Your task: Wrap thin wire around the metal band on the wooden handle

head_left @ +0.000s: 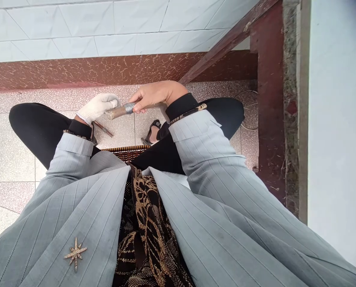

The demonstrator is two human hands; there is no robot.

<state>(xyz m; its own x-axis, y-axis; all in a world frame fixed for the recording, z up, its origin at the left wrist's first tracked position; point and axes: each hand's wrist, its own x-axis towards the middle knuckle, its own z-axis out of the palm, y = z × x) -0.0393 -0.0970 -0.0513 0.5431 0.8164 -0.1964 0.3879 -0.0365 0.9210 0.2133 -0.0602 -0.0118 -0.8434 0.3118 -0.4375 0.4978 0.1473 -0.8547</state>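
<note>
My right hand (155,95), bare, is closed round a wooden-handled tool (121,111) with a silver-grey band wrapped round it. The handle's end points left; on the other side, the tool runs back under my palm and wrist, so its head is mostly hidden. In a white knitted glove, my left hand (98,107) is closed with its fingers curled, right by the handle's end. Whatever it pinches is too small or hidden to name. Below it, a slim reddish-brown stick-like piece (103,129) lies on the floor.
I sit on a woven wicker seat (130,153), my knees spread. Ahead stands a tiled wall (115,24) with a red-brown base (106,69). To my right are a slanting wooden bar (222,46), a dark red post (269,99) and a pale cable (246,128).
</note>
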